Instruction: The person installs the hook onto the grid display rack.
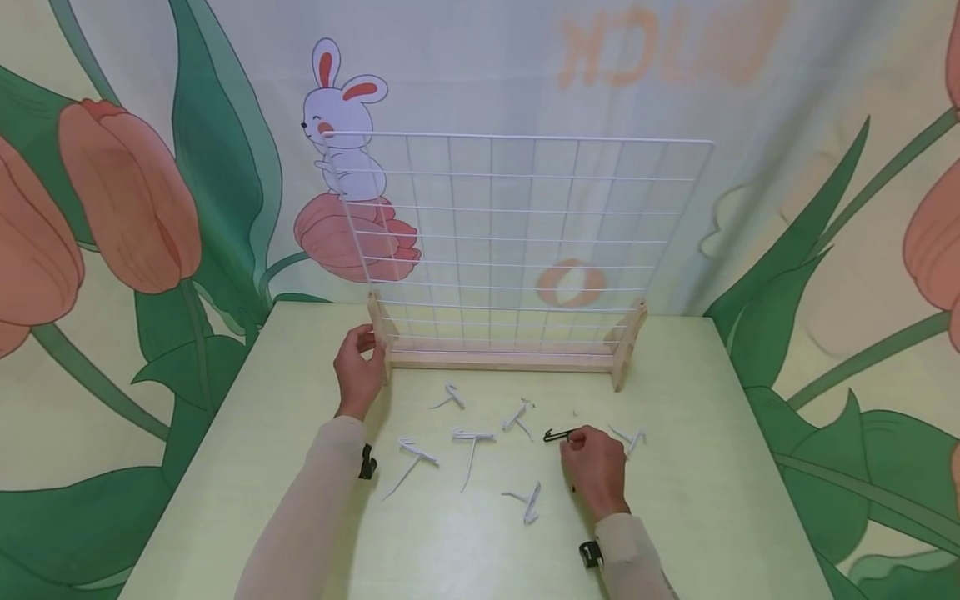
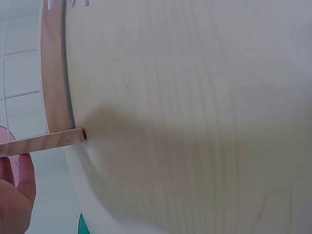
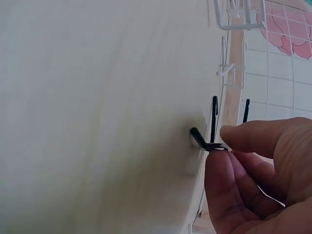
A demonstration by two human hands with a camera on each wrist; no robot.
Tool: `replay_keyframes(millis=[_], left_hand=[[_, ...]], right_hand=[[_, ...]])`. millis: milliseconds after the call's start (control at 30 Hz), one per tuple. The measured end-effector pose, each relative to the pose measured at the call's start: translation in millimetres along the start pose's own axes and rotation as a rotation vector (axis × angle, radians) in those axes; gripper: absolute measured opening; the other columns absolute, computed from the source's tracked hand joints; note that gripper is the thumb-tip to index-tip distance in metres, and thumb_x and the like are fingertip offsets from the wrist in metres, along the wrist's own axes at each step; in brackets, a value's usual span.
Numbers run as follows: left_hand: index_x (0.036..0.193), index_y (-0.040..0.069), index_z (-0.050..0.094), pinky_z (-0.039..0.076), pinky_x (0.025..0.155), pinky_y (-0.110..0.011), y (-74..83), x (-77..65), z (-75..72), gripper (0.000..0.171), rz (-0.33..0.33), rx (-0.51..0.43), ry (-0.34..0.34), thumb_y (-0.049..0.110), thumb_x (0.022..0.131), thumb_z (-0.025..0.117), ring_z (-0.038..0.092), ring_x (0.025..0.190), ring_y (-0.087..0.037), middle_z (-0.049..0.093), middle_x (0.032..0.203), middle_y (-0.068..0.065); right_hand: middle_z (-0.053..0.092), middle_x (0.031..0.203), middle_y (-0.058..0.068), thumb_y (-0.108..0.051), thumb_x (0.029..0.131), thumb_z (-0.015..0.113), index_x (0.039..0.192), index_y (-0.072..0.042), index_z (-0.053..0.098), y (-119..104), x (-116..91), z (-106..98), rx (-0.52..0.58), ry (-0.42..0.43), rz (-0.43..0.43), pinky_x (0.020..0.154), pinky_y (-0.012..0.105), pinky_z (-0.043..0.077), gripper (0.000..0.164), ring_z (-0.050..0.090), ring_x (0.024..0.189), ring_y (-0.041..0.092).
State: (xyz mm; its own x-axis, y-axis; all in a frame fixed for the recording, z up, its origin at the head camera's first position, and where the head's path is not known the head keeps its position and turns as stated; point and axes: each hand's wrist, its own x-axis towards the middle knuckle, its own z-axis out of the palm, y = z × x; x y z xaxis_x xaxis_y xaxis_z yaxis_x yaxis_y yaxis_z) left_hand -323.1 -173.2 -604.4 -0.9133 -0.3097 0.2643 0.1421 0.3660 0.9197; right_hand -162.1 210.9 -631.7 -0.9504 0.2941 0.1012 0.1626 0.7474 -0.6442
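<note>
My right hand [image 1: 596, 467] pinches a black hook [image 1: 557, 435] between thumb and fingertips, just above the tabletop. In the right wrist view, two dark prongs and a bent end of the black hook [image 3: 214, 119] stick out past the fingertips. At the left end of the wire grid rack [image 1: 517, 242], my left hand [image 1: 358, 371] touches the wooden side support [image 1: 378, 329]. The left wrist view shows two of its fingertips against the outer face of the support [image 2: 44, 143]; its other fingers are out of frame. White hooks [image 1: 472, 436] lie in front of the rack.
The rack stands upright on a wooden base [image 1: 502, 360] near the back of the pale table [image 1: 300, 500]. Another white hook [image 1: 630, 439] lies right of my right hand, and one [image 1: 531, 504] nearer the front. Behind hangs a printed curtain [image 1: 480, 67].
</note>
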Motion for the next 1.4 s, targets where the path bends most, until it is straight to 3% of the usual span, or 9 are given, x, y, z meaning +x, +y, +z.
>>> replay_keyframes(millis=[367,767,1100,1400], left_hand=[[0.138,0.007,0.061,0.054,0.105,-0.057,0.0,-1.3,-1.3,0.036,-0.011,0.02,0.0,0.009,0.102,0.068,0.067,0.117,-0.034,0.07,0.124,-0.017],[0.136,0.006,0.061,0.055,0.104,-0.056,1.0,-3.4,-1.8,0.034,-0.028,0.001,-0.01,0.009,0.103,0.068,0.067,0.118,-0.035,0.07,0.124,-0.018],[0.135,0.005,0.061,0.056,0.101,-0.058,-2.8,-1.4,-1.0,0.034,0.009,0.038,0.013,0.009,0.103,0.067,0.068,0.115,-0.035,0.07,0.123,-0.018],[0.134,0.004,0.061,0.055,0.103,-0.059,-2.3,-1.2,0.7,0.033,0.011,0.03,0.011,0.008,0.102,0.067,0.068,0.116,-0.037,0.069,0.123,-0.02]], right_hand=[[0.08,0.086,0.008,-0.012,0.088,0.083,0.098,-0.004,0.082,-2,0,1,-0.056,-0.029,-0.026,0.073,0.042,0.062,0.013,0.075,0.079,0.021],[0.08,0.083,0.007,-0.005,0.086,0.079,0.094,-0.004,0.083,-5,-2,1,-0.062,0.01,-0.079,0.072,0.044,0.062,0.009,0.075,0.078,0.023],[0.079,0.082,0.006,-0.006,0.086,0.078,0.095,-0.003,0.082,-17,5,-15,-0.046,0.063,-0.128,0.072,0.044,0.06,0.01,0.074,0.076,0.022],[0.08,0.083,0.006,-0.009,0.088,0.079,0.096,-0.005,0.082,-45,10,-40,-0.031,0.118,-0.164,0.07,0.041,0.061,0.01,0.075,0.074,0.02]])
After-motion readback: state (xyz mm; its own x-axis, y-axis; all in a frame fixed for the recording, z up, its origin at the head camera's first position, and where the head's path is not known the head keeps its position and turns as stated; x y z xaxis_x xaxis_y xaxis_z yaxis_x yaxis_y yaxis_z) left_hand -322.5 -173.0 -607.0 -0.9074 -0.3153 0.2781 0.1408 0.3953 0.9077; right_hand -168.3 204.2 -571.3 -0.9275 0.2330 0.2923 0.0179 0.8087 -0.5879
